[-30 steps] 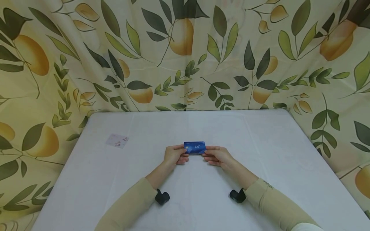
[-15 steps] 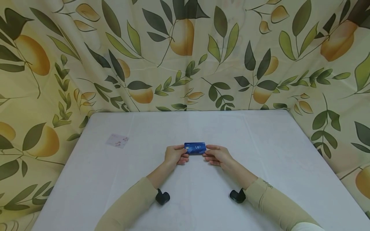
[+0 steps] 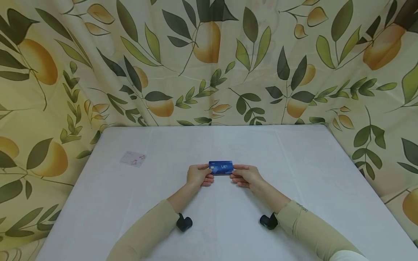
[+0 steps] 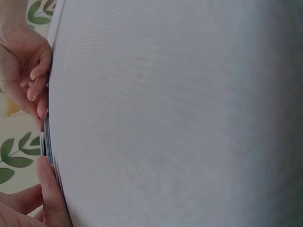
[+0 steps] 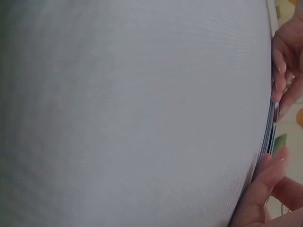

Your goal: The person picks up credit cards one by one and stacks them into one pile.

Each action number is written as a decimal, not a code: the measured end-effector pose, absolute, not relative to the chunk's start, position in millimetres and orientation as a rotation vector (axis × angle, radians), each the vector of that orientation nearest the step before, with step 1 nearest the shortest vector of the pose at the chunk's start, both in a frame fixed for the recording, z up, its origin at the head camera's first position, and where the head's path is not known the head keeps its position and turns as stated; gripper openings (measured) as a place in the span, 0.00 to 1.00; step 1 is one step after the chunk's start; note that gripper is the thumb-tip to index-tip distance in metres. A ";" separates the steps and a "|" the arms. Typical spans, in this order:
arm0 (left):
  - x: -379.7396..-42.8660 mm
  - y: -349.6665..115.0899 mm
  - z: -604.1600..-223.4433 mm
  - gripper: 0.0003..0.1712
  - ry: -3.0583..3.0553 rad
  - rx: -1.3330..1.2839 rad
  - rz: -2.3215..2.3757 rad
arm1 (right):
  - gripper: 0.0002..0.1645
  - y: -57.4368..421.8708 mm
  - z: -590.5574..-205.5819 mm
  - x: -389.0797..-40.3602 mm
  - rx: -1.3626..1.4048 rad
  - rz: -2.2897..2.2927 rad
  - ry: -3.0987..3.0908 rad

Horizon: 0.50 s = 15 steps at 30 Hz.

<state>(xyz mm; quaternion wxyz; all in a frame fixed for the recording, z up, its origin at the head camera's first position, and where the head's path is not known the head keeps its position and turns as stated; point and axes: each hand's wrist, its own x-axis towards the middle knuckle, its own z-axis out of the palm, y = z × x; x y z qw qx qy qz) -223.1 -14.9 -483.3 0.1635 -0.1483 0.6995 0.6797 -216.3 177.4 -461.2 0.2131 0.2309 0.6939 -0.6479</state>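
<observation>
A blue card point(image 3: 221, 168) printed "VIP", with a chip on its left side, is near the middle of the white table. My left hand point(image 3: 198, 175) pinches its left end, and my right hand point(image 3: 246, 175) pinches its right end. Edge-on in the left wrist view, a thin dark stack of cards point(image 4: 49, 135) shows between the fingertips, low against the tabletop. The same card stack point(image 5: 269, 135) appears at the right edge of the right wrist view. How many of the cards each hand grips is hard to tell.
To the left on the white table point(image 3: 294, 152) lies a pale, see-through card or sheet point(image 3: 133, 159) with small pinkish marks. Behind the table's back edge hangs a curtain point(image 3: 209, 83) patterned with fruit and leaves. A black wrist camera point(image 3: 184, 223) sits on each forearm.
</observation>
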 end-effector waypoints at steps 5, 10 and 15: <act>-221.5 -14.2 -483.0 0.20 2.014 -0.423 1.940 | 0.24 176.7 -461.4 -216.2 0.623 -1.810 1.930; -220.2 -13.6 -482.6 0.20 2.038 -0.424 1.932 | 0.24 175.7 -463.7 -215.8 0.615 -1.820 1.935; -219.5 -13.7 -482.7 0.20 2.057 -0.424 1.923 | 0.24 174.1 -464.1 -215.6 0.619 -1.820 1.957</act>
